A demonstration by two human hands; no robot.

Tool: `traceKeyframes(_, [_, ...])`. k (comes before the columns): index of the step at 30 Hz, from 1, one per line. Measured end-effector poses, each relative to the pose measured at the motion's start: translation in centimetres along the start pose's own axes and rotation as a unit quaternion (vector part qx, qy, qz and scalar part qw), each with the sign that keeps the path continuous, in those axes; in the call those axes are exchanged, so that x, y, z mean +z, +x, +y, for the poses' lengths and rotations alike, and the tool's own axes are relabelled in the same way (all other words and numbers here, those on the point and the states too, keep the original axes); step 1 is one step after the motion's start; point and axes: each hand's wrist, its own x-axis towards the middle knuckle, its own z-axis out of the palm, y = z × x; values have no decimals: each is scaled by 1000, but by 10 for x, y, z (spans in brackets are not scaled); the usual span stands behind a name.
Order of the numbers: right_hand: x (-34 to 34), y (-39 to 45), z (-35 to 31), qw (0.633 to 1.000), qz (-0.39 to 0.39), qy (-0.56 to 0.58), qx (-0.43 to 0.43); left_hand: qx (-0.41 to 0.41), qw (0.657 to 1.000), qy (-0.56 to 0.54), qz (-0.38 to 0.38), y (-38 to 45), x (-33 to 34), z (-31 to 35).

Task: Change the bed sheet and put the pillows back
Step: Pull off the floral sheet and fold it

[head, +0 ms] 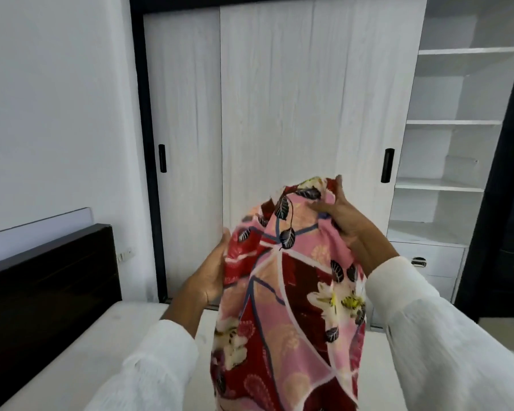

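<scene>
A bundled sheet (291, 292) in red and pink with white flowers and dark leaves hangs in front of me, above a bare white mattress (80, 360). My left hand (212, 274) grips its left side at mid height. My right hand (343, 215) grips the bunched top of the cloth, thumb on the near side. Both arms wear white sleeves. The cloth's lower end runs out of the bottom of the view. No pillows are in view.
A dark wooden headboard (48, 280) stands at the left of the bed. Behind the bed is a white sliding-door wardrobe (264, 99) with black handles, and open white shelves (454, 123) with a drawer at the right. A white wall fills the left.
</scene>
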Motion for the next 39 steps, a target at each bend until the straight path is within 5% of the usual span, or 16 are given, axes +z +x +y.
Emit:
traceKeyframes(5, [6, -11, -18, 983, -36, 177, -26, -26, 996, 81, 12, 7, 9, 9])
traceKeyframes(9, [8, -17, -38, 991, -27, 125, -38, -17, 994, 107, -25, 7, 26, 30])
traceKeyframes(14, [13, -13, -37, 993, -46, 100, -52, -59, 956, 288, 14, 6, 39, 14])
traceKeyframes(16, [14, -12, -39, 991, -56, 107, -64, -39, 966, 256, 13, 8, 37, 6])
traceKeyframes(19, [13, -14, -38, 988, -71, 127, -55, 46, 996, 47, -58, 16, 41, -1])
traceKeyframes(24, [1, -19, -34, 987, -88, 133, -36, 207, 966, -156, -20, 15, 58, 24])
traceKeyframes(27, [-4, -19, -40, 988, -50, 135, -55, 264, 953, -151, 2, 11, 56, 47])
traceKeyframes(31, [-2, -17, -43, 989, -43, 132, -58, 146, 988, 42, -42, 1, 72, 31])
traceKeyframes(34, [0, -18, -40, 987, -69, 138, -34, 117, 993, 0, -5, -2, 76, 35])
traceKeyframes(39, [-6, -14, -42, 988, -29, 150, -19, 193, 973, -119, 42, -4, 71, 64])
